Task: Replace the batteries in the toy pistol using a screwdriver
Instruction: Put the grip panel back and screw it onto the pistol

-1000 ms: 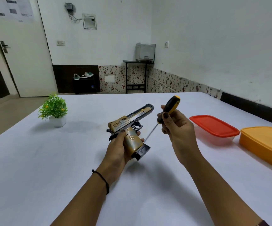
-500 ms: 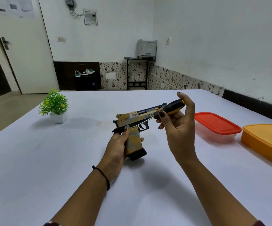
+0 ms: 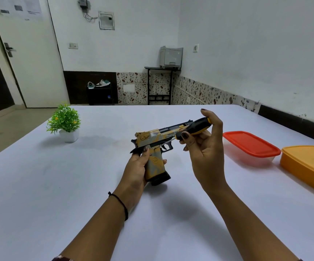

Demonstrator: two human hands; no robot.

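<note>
A gold-and-grey toy pistol (image 3: 153, 137) is held above the white table (image 3: 58, 185), barrel pointing right and away, its black grip base down. My left hand (image 3: 136, 167) grips the pistol's handle from the left. My right hand (image 3: 204, 147) pinches the black-and-yellow handle of a screwdriver (image 3: 194, 128). The thin metal shaft runs down-left across the pistol's side, and its tip meets the frame just above the grip.
A small potted green plant (image 3: 65, 122) stands at the table's far left. A clear box with a red lid (image 3: 250, 146) and an orange box (image 3: 308, 166) sit at the right. The table's far edge lies behind the hands.
The pistol turned from tilted to upright with its side toward me. My right hand swung the screwdriver from pointing down to lying across the pistol, tip on the frame.
</note>
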